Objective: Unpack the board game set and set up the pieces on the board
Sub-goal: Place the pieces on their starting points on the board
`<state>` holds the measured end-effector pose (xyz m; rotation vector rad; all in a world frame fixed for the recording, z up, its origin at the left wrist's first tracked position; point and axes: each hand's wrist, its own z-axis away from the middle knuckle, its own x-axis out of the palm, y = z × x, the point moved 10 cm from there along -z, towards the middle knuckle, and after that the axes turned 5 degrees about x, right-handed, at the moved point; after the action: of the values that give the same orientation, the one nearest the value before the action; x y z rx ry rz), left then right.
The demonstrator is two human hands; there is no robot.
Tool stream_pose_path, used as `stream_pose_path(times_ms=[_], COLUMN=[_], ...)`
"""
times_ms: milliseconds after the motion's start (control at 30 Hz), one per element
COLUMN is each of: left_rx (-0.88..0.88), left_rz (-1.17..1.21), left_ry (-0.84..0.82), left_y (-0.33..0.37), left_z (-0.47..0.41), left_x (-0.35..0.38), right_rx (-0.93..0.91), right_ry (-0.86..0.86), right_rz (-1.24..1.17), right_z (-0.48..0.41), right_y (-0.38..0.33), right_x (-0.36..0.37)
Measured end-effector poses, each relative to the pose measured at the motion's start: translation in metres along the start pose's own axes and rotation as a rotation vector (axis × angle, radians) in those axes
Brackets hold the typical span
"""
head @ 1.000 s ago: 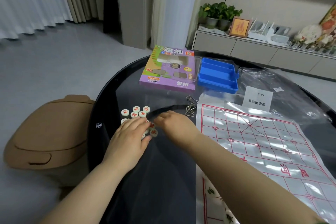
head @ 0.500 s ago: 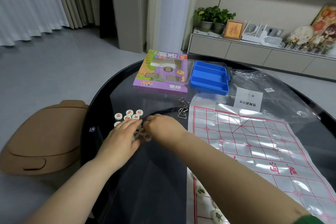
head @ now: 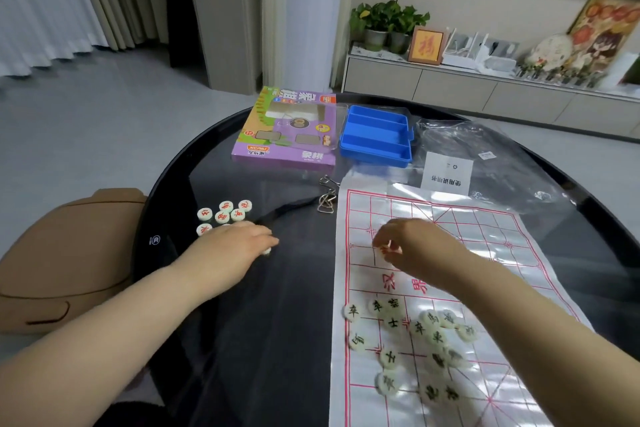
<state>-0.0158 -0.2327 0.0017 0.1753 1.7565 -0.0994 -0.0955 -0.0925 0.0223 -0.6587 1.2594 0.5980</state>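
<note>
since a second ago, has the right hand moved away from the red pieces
Yes. The right hand left the red pieces and went right, onto the board, where it now pinches a red piece.

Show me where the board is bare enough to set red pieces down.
Bare: the board's far half, between the right hand, which pinches a red piece, and the white leaflet; also the dark tabletop between left arm and board edge. Crowded: the near half, under the black pieces.
</note>
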Motion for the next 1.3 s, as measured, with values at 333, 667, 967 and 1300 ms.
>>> stream_pose_path(times_ms=[333, 667, 967, 1300], left_rx=[0.037, -0.068, -0.429, -0.39], left_rz=[0.059, 0.158, 0.135, 0.245], left_ry=[0.12, -0.077, 0.019, 0.218], left_y=[0.029, 0.094, 0.0, -0.018], left_z=[-0.013, -0.054, 0.029, 0.064], left_x=[-0.011, 0.03, 0.007, 0.0], right_rx=[0.008, 0.043, -0.007, -0.237], right_ry=[0.027, 0.009, 0.157, -0.022], right_rz=[-0.003, -0.019, -0.13, -0.178], right_z=[0.02, 0.026, 0.008, -0.088], right_y=[0.01, 0.018, -0.035, -0.147], right_x=[0.026, 0.026, 0.001, 0.031])
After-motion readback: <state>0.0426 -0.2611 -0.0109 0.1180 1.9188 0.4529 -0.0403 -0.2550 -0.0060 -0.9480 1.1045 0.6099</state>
